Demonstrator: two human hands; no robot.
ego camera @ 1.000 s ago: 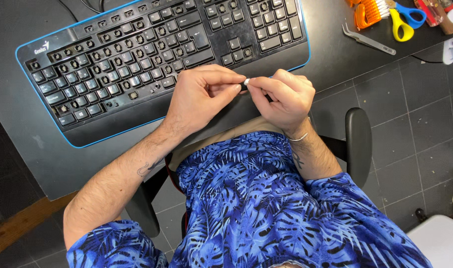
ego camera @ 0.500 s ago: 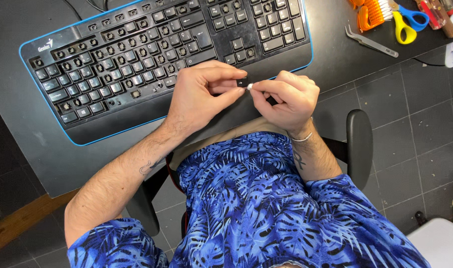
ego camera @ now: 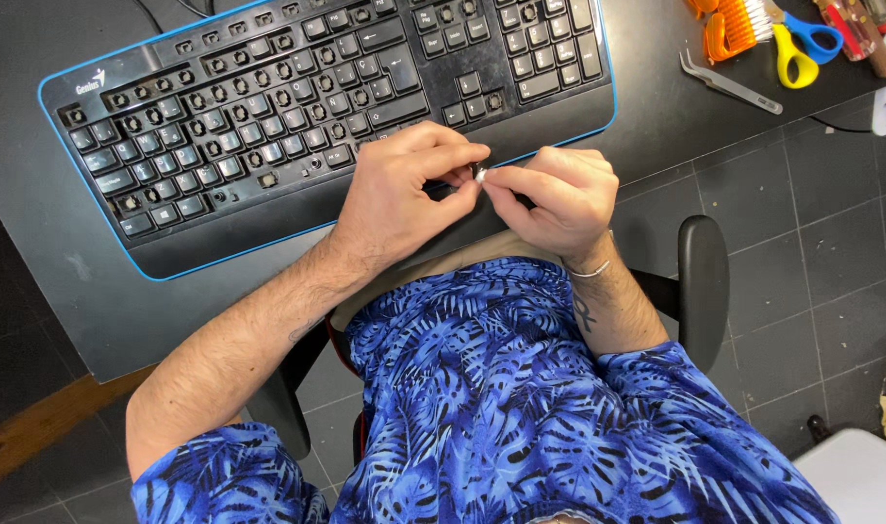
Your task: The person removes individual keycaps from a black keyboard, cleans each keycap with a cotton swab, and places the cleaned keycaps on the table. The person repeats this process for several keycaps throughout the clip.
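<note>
Fingers [ego camera: 459,155] of both hands pinch one small keycap [ego camera: 480,173] (mostly hidden).

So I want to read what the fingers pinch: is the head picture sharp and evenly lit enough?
Head view: sharp and evenly lit, with soft shadows; keyboard keys crisp. The small piece between left hand and right hand is mostly hidden by fingertips, with a bright glint.
</note>
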